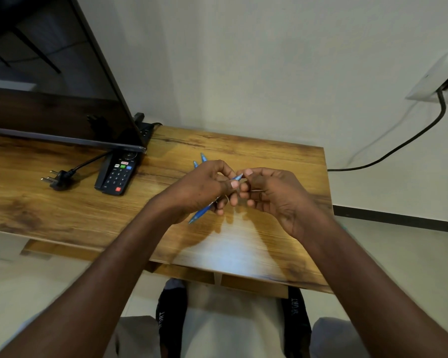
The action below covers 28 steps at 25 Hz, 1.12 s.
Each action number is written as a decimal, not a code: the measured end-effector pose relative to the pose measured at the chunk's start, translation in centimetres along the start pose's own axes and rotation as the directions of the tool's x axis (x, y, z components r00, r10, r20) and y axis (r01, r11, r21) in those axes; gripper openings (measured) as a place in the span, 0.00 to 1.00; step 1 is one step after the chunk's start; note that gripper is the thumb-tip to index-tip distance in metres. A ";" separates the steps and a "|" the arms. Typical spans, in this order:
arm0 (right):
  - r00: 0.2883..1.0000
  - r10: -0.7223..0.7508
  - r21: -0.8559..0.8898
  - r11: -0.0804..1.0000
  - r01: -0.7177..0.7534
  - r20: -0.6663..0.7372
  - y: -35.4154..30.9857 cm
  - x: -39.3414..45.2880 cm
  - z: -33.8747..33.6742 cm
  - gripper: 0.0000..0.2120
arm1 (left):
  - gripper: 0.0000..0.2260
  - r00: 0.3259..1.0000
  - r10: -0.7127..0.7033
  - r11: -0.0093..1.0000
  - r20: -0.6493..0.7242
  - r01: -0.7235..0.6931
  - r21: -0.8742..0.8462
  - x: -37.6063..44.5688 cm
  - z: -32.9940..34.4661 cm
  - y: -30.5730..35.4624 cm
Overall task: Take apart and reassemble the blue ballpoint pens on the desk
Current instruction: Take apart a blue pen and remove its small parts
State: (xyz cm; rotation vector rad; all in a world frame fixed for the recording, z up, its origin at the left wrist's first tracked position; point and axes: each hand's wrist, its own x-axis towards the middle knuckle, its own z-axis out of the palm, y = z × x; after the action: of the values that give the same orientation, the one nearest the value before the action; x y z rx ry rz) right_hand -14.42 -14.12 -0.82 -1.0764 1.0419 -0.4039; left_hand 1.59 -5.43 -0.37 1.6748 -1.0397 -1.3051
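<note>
A big wooden desk (256,244) fills the middle of the view. A dark screen (49,73) stands at the back left of the desk, tilted toward the wall. A black cable (411,140) runs down the wall on the right from a white wall plate (435,78).

The left hand (199,189) is closed around a blue pen (201,214). The pen slants through the hand. Its lower end pokes out below the fingers, and its top end shows between the two hands. The right hand (272,195) pinches that top end with its fingertips. Both hands are held just above the desk, near its middle.

A black remote (117,174) with coloured buttons lies just in front of the screen's corner. A black plug (60,179) lies to the left of the remote.

Two more blue pens (199,161) lie on the desk just behind the left hand. Only their tips show.
</note>
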 end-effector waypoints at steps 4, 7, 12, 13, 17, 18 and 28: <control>0.999 -0.034 0.053 0.998 0.035 -0.010 0.0 0.1 -0.1 0.09 | 0.09 1.000 0.009 1.000 0.025 -0.009 0.004 0.0 -0.4 -0.1; 0.995 -0.078 0.046 0.996 0.081 -0.062 0.3 0.0 0.1 0.06 | 0.09 0.999 0.005 1.000 0.034 -0.006 0.018 -0.1 -0.2 0.0; 0.988 -0.084 -0.028 0.996 0.081 -0.133 0.7 -0.1 0.6 0.07 | 0.08 0.990 -0.074 0.997 0.119 0.075 -0.004 -0.4 -0.1 0.2; 0.989 -0.075 -0.042 0.997 0.071 -0.127 0.7 -0.1 0.7 0.07 | 0.08 0.987 -0.092 0.996 0.135 0.094 -0.005 -0.5 -0.2 0.2; 0.991 -0.013 -0.064 0.998 0.004 -0.132 1.1 -0.3 1.2 0.06 | 0.07 0.970 -0.157 0.988 0.184 0.153 0.032 -1.3 -0.2 0.5; 0.992 0.010 -0.062 0.998 -0.017 -0.124 1.3 -0.3 1.3 0.06 | 0.08 0.962 -0.181 0.983 0.204 0.172 0.058 -1.5 -0.4 0.4; 0.983 -0.095 -0.278 0.959 0.049 -0.156 1.6 0.4 0.5 0.06 | 0.04 0.923 -0.262 0.959 0.281 0.215 0.187 -1.9 -1.1 -0.1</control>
State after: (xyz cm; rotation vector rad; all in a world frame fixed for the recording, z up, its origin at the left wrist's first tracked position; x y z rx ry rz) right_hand -14.15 -13.40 -2.31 -1.3484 1.2360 -0.4234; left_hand 2.42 -3.50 0.42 1.7967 -1.1628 -1.7230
